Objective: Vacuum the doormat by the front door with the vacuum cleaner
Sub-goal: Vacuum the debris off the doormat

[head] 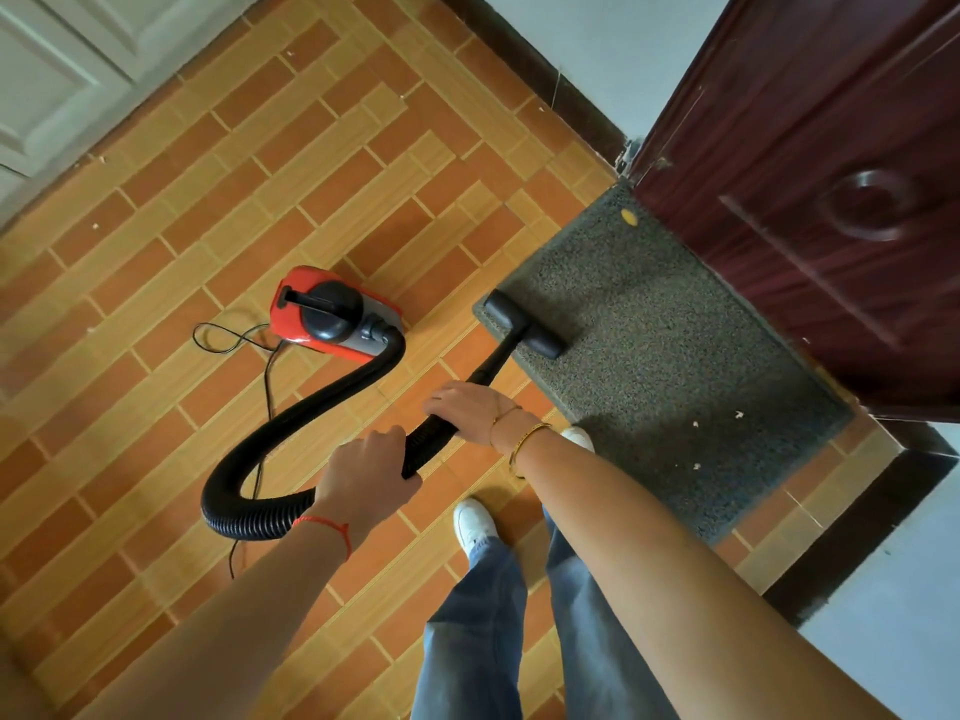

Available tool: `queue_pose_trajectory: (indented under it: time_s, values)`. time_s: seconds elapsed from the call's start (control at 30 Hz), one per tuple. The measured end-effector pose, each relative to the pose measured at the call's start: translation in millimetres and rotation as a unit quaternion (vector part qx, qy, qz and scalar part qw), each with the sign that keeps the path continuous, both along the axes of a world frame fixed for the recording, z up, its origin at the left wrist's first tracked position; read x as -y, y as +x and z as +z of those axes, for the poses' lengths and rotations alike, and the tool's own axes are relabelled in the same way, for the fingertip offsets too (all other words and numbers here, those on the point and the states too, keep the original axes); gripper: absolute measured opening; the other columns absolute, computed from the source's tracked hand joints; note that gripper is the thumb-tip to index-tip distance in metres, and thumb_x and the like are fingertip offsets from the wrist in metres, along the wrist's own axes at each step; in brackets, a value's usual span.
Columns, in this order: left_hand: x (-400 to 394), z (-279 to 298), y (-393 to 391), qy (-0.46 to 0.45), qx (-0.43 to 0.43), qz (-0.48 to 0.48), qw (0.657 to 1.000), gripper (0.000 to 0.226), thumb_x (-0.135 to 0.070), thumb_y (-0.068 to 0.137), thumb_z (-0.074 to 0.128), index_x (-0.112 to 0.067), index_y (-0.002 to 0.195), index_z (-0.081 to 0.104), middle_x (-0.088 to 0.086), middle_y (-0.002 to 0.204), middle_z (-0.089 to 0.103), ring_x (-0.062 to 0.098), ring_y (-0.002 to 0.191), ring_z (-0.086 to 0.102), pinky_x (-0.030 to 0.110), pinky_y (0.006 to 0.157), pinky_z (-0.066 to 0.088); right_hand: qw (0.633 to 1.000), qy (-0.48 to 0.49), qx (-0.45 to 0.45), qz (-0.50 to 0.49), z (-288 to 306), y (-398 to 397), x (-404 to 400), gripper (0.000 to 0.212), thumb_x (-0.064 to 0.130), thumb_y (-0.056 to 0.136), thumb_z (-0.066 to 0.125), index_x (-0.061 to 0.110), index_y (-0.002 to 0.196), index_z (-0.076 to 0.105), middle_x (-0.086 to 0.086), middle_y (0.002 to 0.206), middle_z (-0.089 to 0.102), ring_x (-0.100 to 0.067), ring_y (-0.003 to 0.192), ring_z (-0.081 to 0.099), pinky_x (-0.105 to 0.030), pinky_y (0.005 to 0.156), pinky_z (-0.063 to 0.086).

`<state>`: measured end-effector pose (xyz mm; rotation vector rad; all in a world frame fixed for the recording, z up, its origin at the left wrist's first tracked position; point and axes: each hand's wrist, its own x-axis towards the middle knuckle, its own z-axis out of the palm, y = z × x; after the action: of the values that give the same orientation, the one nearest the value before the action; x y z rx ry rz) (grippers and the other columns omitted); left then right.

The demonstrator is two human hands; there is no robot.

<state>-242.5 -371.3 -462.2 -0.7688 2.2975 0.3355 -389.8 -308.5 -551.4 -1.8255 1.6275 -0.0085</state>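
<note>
Nozzle on doormat edge

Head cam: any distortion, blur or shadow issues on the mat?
Head view: wide-angle bending, door and wall edges lean; soft even light, no glare; the person's shadow darkens the doormat at its near end, by the pale crumbs; nozzle sharp, slight softness towards the frame edges.

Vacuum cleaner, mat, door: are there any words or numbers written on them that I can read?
No readable words or numbers anywhere.
Vacuum cleaner: red and black body, no label or brand showing.
Mat: plain grey, only a yellow spot and pale crumbs, no letters.
Door: dark wood, a round moulding, no writing.
</note>
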Motion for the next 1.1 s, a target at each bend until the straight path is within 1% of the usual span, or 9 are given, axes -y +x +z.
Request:
queue_pose_trajectory:
  time_s: [0.1, 0.2, 0.33, 0.43, 0.6, 0.73, 0.9, 1.0, 1.1]
  values:
    - [5.3, 6.4, 18.2, 0.004, 0.006, -0.007, 1.0, 0.024, -0.036, 0.089, 0.053, -0.017, 0.104, 0.05, -0.006, 0.071, 0.049, 0.013, 0.059, 0.054, 0.023, 0.052, 0.044, 1.0, 0.003, 0.015, -0.021, 5.5, 19.0, 0.2, 0.031, 0.01, 0.089, 0.06, 0.011, 0.118, 0.051, -0.007, 0.12, 0.057, -0.023, 0.118, 0.048, -0.033, 0.101, 0.039]
    - [5.6, 8.0, 24.9, 0.0, 0.002, -0.01, 1.0, 0.025, -0.037, 0.088, 0.053, -0.018, 0.104, 0.051, -0.006, 0.071, 0.05, 0.013, 0.06, 0.055, 0.023, 0.051, 0.044, 0.999, 0.001, 0.02, -0.036, 8.8, 25.9, -2.2, 0.03, 0.009, 0.087, 0.061, 0.011, 0.116, 0.051, -0.006, 0.117, 0.057, -0.023, 0.114, 0.05, -0.032, 0.097, 0.041]
    - [-0.5, 5.1, 18.1, 0.002, -0.006, -0.01, 1.0, 0.024, -0.036, 0.087, 0.053, -0.017, 0.103, 0.051, -0.005, 0.07, 0.051, 0.014, 0.059, 0.055, 0.025, 0.052, 0.047, 0.999, 0.001, 0.013, -0.046, 11.4, 15.7, -7.4, 0.031, 0.008, 0.087, 0.061, 0.011, 0.116, 0.051, -0.005, 0.114, 0.058, -0.023, 0.11, 0.052, -0.03, 0.088, 0.043]
    - [-6.4, 2.0, 1.8, 0.002, -0.011, -0.014, 1.0, 0.024, -0.035, 0.088, 0.053, -0.017, 0.103, 0.051, -0.005, 0.071, 0.051, 0.015, 0.061, 0.055, 0.025, 0.053, 0.047, 0.999, 0.003, 0.0, -0.052, 9.5, 1.6, -14.6, 0.024, 0.007, 0.088, 0.058, 0.01, 0.112, 0.052, -0.006, 0.112, 0.058, -0.023, 0.11, 0.052, -0.03, 0.084, 0.044]
    - [-17.1, -4.0, -34.0, 0.01, -0.017, -0.009, 1.0, 0.024, -0.033, 0.088, 0.053, -0.016, 0.104, 0.052, -0.003, 0.074, 0.056, 0.016, 0.064, 0.06, 0.028, 0.055, 0.053, 0.998, 0.015, -0.024, -0.055, 0.2, -33.2, -23.7, 0.027, 0.006, 0.088, 0.059, 0.011, 0.113, 0.052, -0.005, 0.113, 0.057, -0.023, 0.11, 0.052, -0.033, 0.085, 0.046]
    - [-22.4, -14.3, -73.3, 0.018, -0.022, 0.002, 1.0, 0.024, -0.032, 0.088, 0.053, -0.016, 0.105, 0.052, -0.004, 0.071, 0.051, 0.015, 0.06, 0.056, 0.025, 0.05, 0.046, 0.997, 0.013, -0.039, -0.061, -3.1, -72.3, -28.3, 0.026, 0.005, 0.089, 0.056, 0.011, 0.115, 0.053, -0.004, 0.114, 0.058, -0.02, 0.111, 0.052, -0.029, 0.084, 0.045]
    - [-25.6, -24.2, -129.8, 0.028, -0.027, 0.013, 0.999, 0.026, -0.033, 0.089, 0.053, -0.015, 0.107, 0.052, -0.003, 0.075, 0.054, 0.017, 0.063, 0.058, 0.027, 0.051, 0.047, 0.997, 0.013, -0.049, -0.065, -11.4, -129.9, -30.6, 0.019, 0.003, 0.09, 0.054, 0.01, 0.108, 0.054, -0.004, 0.109, 0.06, -0.021, 0.108, 0.054, -0.028, 0.074, 0.043]
    - [-26.5, -29.5, -167.9, 0.026, -0.034, 0.015, 0.999, 0.026, -0.032, 0.09, 0.053, -0.014, 0.108, 0.052, -0.003, 0.073, 0.051, 0.017, 0.061, 0.056, 0.026, 0.049, 0.043, 0.997, 0.023, -0.051, -0.061, -15.9, -168.3, -29.1, 0.02, 0.004, 0.089, 0.055, 0.009, 0.108, 0.053, -0.006, 0.108, 0.06, -0.024, 0.107, 0.055, -0.034, 0.081, 0.051]
    - [-24.5, -33.3, -202.1, 0.021, -0.042, 0.02, 0.999, 0.025, -0.031, 0.09, 0.053, -0.013, 0.108, 0.051, -0.005, 0.068, 0.045, 0.017, 0.058, 0.052, 0.025, 0.045, 0.037, 0.997, 0.014, -0.058, -0.057, -16.2, -202.7, -25.7, 0.02, 0.006, 0.09, 0.055, 0.008, 0.109, 0.053, -0.007, 0.11, 0.06, -0.024, 0.107, 0.056, -0.033, 0.081, 0.05]
